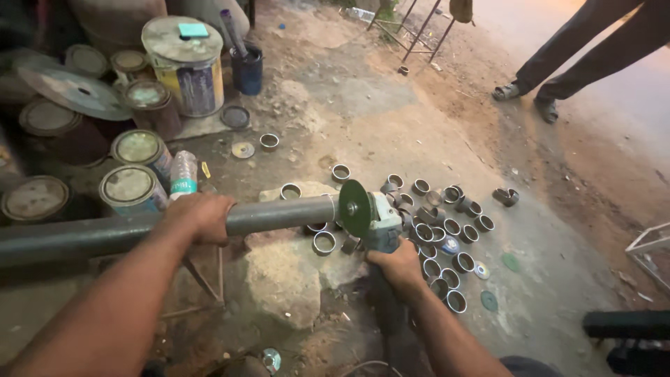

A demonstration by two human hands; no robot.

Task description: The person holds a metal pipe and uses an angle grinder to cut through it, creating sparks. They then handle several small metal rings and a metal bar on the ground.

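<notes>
Left hand (202,216) clamps over the grey steel pipe (279,214), which looks heavy, rigid and smooth, best held well back from the cut end; right hand (398,265) wraps the angle grinder (373,223), its disc (354,208) at the pipe's tip, cut rings (447,244) just beyond.

From my feed I see two bare forearms running up from the near edge, no sleeves, no gloves, no watch or bands on either wrist. My left hand (202,216) and right hand (399,269) are both uncovered. At the near right edge a patch of dark blue-grey trouser cloth (525,366) shows.
</notes>
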